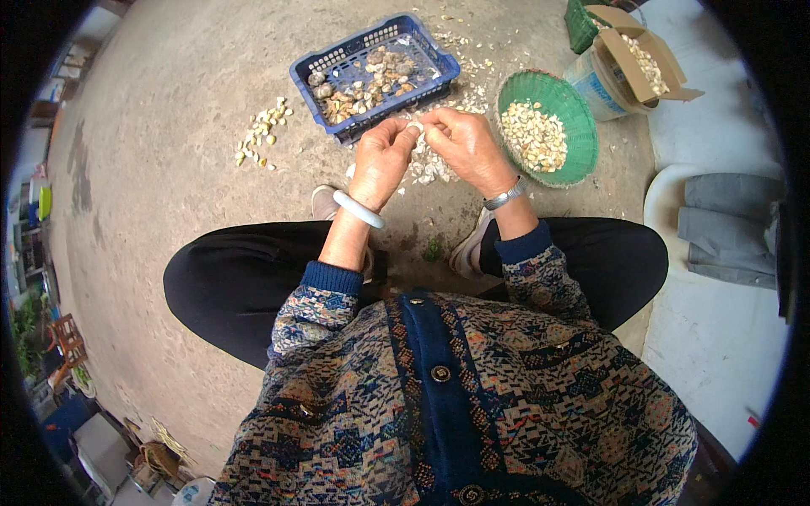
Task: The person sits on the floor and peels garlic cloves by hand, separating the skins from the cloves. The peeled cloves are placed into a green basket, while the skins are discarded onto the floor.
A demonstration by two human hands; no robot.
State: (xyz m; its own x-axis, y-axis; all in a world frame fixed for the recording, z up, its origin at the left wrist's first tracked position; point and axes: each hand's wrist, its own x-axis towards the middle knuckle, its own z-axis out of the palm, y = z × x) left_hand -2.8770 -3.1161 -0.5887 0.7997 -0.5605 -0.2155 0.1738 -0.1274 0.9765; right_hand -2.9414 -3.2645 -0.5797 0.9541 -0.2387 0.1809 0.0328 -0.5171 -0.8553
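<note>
My left hand (384,157) and my right hand (467,147) meet just in front of the blue plastic crate, fingertips pinching a small pale piece (416,126), which looks like a garlic clove. Both hands touch it; its far side is hidden by the fingers. Garlic bulbs and loose cloves (387,71) lie in the blue crate (373,116). To the right of my right hand stands a green woven basket (585,142) holding many cloves (535,136). White skins (430,169) are scattered on the floor under and between my hands.
A loose group of cloves (261,131) lies on the concrete floor (158,139) at left. At the upper right are a plastic bucket (591,82), an open cardboard box (671,60) with more cloves and another green basket (577,25). Grey folded material (728,221) sits at the right.
</note>
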